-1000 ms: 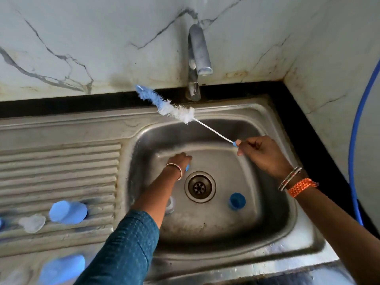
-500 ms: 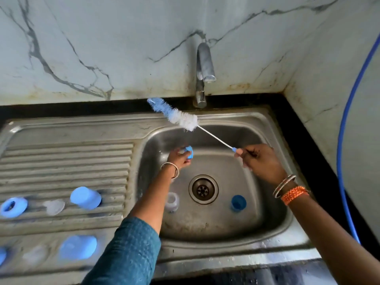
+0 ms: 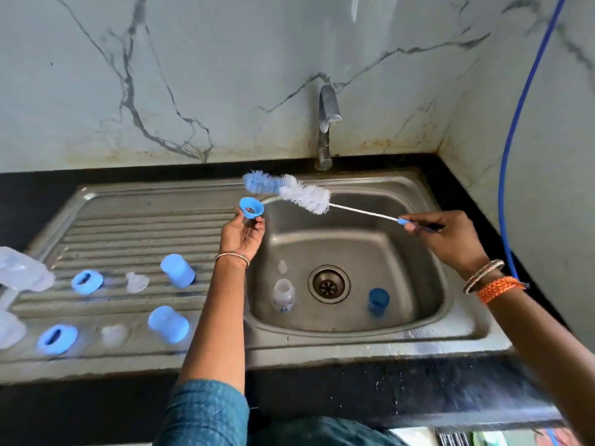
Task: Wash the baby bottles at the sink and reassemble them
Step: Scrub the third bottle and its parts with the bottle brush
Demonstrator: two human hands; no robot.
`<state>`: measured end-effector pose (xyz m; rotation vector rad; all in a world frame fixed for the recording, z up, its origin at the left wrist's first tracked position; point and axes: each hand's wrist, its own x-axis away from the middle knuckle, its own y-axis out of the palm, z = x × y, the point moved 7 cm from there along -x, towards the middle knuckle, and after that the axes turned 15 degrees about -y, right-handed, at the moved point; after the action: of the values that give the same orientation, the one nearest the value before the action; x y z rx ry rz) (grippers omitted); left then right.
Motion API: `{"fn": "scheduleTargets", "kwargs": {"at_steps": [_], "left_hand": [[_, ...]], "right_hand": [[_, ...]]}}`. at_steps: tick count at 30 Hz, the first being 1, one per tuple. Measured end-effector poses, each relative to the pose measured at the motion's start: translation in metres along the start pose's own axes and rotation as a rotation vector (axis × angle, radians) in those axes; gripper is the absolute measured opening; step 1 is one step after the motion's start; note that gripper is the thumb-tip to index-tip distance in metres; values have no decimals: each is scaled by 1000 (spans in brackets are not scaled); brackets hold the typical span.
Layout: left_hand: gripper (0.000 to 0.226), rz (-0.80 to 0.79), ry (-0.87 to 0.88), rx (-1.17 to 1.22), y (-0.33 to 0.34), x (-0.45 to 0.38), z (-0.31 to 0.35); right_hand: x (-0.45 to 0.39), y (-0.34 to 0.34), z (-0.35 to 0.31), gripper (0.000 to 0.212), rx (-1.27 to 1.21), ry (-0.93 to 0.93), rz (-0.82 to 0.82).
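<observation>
Three blue collar rings: one [image 3: 251, 211] held up at the far left edge of the basin, two [image 3: 87, 281] [image 3: 56, 338] lying on the draining board at the left. Three blue caps: two [image 3: 177, 271] [image 3: 168, 324] on the draining board, one [image 3: 378, 301] in the basin, right of the drain. Two clear teats [image 3: 137, 281] [image 3: 113, 334] on the board. One clear bottle [image 3: 283, 295] in the basin; blurred clear pieces at the far left edge cannot be counted. One bottle brush [image 3: 297, 194]. One tap [image 3: 326, 130]. Two hands [image 3: 242, 236] [image 3: 450, 241].

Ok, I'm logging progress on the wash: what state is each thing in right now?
Left hand: holds blue ring, raised.
Right hand: grips bottle brush.
Tap: no water visible.
Small bottle: in the basin, uncapped.
Blue cap: in the basin.
</observation>
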<state>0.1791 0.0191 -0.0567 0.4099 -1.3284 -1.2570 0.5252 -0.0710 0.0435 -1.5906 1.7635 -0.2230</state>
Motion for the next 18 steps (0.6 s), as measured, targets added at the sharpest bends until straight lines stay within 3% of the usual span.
{"fn": "scheduleTargets", "kwargs": {"at_steps": [11,18], "left_hand": [[54,-82,17,-64,11,10,30],[43,49,54,-187,18,14,41]], "right_hand": [[-9,-6,0,14,55,77,-79],[-14,-13,-16,24,42,-31,-9]]}}
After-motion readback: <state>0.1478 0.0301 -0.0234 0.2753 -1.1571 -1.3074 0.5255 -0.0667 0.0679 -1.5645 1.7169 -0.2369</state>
